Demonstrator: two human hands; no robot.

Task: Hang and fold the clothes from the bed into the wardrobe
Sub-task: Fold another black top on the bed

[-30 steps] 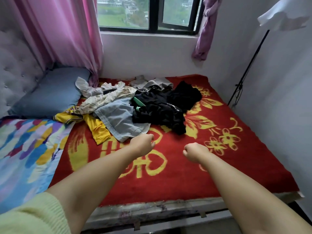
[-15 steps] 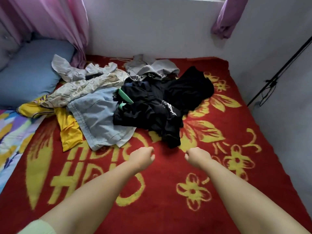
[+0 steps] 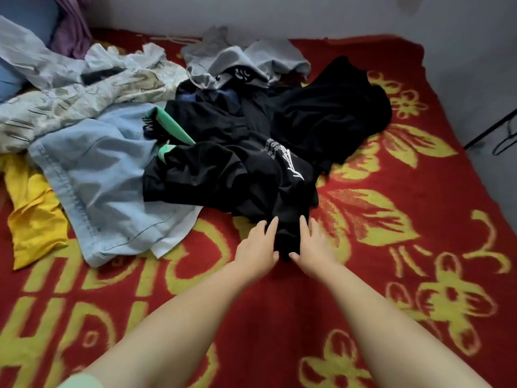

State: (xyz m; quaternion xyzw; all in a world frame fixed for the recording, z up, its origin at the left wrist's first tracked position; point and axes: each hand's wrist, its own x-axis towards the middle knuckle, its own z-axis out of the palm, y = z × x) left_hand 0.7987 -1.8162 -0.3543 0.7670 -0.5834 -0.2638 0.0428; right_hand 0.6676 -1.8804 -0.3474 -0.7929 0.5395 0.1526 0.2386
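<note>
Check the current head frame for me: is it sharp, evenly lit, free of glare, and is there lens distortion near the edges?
Head view: soft daylight, no glare, only faint shadows under the clothes; slight motion blur softens the left hand, right hand and the black garment print; the wide-angle lens stretches the forearms and bends the red blanket edges; far corners look hazy.

Red blanket (image 3: 391,317) with yellow flowers and lettering, spread over the bed. Pale grey wall (image 3: 307,15) behind and to the right. Blue pillow (image 3: 11,77) at far left, beside a purple curtain (image 3: 71,32). Thin black stand (image 3: 492,130) with a cable against the right wall. Soft, dim daylight.
</note>
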